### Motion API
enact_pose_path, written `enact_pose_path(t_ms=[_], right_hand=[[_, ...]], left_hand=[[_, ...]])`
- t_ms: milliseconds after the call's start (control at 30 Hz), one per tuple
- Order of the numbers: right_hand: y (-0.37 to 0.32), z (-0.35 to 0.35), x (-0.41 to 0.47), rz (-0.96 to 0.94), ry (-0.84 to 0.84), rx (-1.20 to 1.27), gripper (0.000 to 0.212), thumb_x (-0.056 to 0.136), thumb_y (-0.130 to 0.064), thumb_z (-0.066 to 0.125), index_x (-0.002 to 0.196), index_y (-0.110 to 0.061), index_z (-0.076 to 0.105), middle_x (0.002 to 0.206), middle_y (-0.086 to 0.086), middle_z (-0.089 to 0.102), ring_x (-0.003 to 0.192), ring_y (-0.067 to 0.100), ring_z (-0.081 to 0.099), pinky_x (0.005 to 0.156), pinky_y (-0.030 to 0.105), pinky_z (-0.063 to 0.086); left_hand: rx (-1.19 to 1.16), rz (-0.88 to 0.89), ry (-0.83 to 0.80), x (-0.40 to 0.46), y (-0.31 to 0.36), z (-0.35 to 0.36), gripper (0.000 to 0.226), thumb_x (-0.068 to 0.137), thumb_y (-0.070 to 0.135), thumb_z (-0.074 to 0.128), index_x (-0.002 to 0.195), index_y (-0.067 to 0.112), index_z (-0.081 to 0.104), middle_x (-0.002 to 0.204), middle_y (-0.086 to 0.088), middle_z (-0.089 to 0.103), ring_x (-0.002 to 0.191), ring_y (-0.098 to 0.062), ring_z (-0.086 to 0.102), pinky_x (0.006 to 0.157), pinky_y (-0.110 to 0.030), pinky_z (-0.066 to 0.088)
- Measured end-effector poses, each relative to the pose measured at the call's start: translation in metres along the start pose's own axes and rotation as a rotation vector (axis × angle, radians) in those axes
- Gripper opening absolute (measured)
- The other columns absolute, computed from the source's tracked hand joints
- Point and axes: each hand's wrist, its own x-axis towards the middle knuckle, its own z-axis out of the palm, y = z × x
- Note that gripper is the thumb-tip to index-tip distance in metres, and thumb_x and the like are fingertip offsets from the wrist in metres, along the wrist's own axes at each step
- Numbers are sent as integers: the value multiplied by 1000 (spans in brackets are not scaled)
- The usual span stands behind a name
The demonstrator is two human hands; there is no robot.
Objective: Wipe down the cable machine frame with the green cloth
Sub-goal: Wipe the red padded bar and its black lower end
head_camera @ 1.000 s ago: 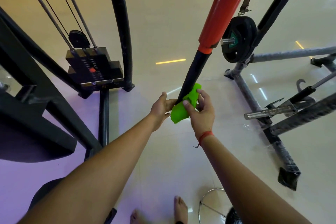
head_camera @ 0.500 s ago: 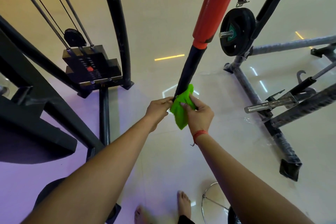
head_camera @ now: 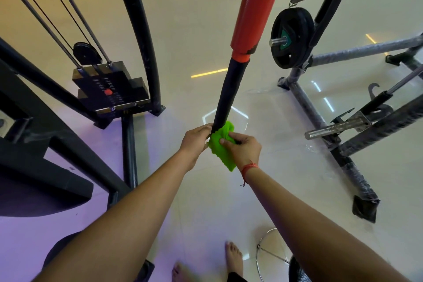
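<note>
A slanted bar of the cable machine frame, red above [head_camera: 256,4] and black below [head_camera: 231,91], ends between my hands. The green cloth [head_camera: 223,147] is bunched at the bar's lower end and hangs down from it. My right hand [head_camera: 242,150] pinches the cloth with thumb and fingers. My left hand [head_camera: 194,139] holds the bar's lower tip from the left, fingertips curled against it and touching the cloth's edge.
The weight stack [head_camera: 109,89] with cables and a curved black upright [head_camera: 142,36] stands to the left. A black weight plate [head_camera: 291,36] and wrapped grey frame tubes [head_camera: 311,107] stand to the right. My bare feet [head_camera: 233,256] are on the glossy tiled floor, beside a chrome ring [head_camera: 270,252].
The cloth has slid a little lower on the bar's end and now hangs further down under my right hand. Both hands stay at the bar's tip.
</note>
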Motion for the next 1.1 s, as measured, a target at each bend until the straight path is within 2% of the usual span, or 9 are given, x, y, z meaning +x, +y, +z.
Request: enact_pose_path(t_ms=[133, 233, 367, 533, 633, 767, 867, 967, 1100], right_hand=[[-22, -3, 2, -152, 126, 237, 35, 77, -14, 87, 111, -21, 78, 97, -14, 75, 92, 0, 71, 84, 14, 55], [-13, 1, 3, -122, 91, 186, 37, 78, -16, 87, 114, -19, 77, 105, -5, 77, 94, 2, 71, 82, 10, 52], [-9, -6, 14, 7, -46, -82, 39, 77, -16, 87, 115, -13, 76, 113, 3, 75, 103, 9, 69, 85, 7, 45], [-38, -12, 5, -227, 88, 213, 33, 80, -12, 84, 108, -28, 78, 89, -17, 75, 82, -8, 69, 77, 7, 51], [-18, -6, 0, -165, 48, 131, 33, 81, -14, 83, 112, -25, 77, 102, -6, 77, 93, 2, 71, 84, 11, 53], [-1, -16, 11, -20, -213, -371, 38, 79, -8, 82, 115, -16, 77, 111, 4, 75, 93, 11, 65, 90, 8, 43], [-8, -28, 8, -38, -248, -354, 35, 80, -8, 79, 114, -20, 77, 105, -2, 73, 91, 7, 62, 84, 4, 44], [-24, -39, -2, -30, -242, -283, 34, 77, -18, 84, 110, -26, 78, 105, -3, 75, 96, 9, 67, 97, 19, 50], [-60, -54, -22, -66, -316, -216, 32, 75, -13, 83, 102, -31, 80, 96, -7, 78, 94, 10, 71, 97, 35, 57]], left_hand=[[-23, -15, -23, -4, 2, 2, 25, 95, 34, 57, 111, 35, 76, 122, 11, 71, 118, -4, 61, 91, -30, 47], [-48, -35, 8, -6, 6, 7, 25, 88, 39, 59, 105, 32, 76, 120, 7, 72, 115, -8, 63, 95, -32, 49], [-19, -87, 30, -6, 11, 4, 49, 77, 50, 54, 116, 26, 72, 122, 6, 70, 119, -9, 60, 92, -32, 43], [-51, -118, -26, -6, 10, 1, 69, 81, 50, 48, 141, 18, 56, 129, 8, 66, 124, -9, 56, 109, -37, 34], [-75, -120, 7, -8, 11, 5, 44, 102, 45, 37, 126, 19, 63, 132, 4, 65, 127, -11, 55, 106, -36, 35], [-73, -117, 49, -14, 18, 7, 40, 107, 43, 33, 104, 20, 67, 124, 1, 66, 119, -13, 55, 105, -37, 33], [-26, -98, 84, -25, 26, 7, 35, 104, 40, 40, 95, 19, 66, 111, 0, 68, 102, -15, 58, 87, -32, 41], [-23, -44, 128, -43, 39, 8, 24, 100, 27, 50, 88, 16, 67, 92, -1, 70, 84, -17, 63, 67, -26, 44], [99, 61, 165, -74, 66, -1, 18, 83, 28, 63, 66, 21, 64, 71, 6, 62, 75, -17, 56, 67, -27, 44]])
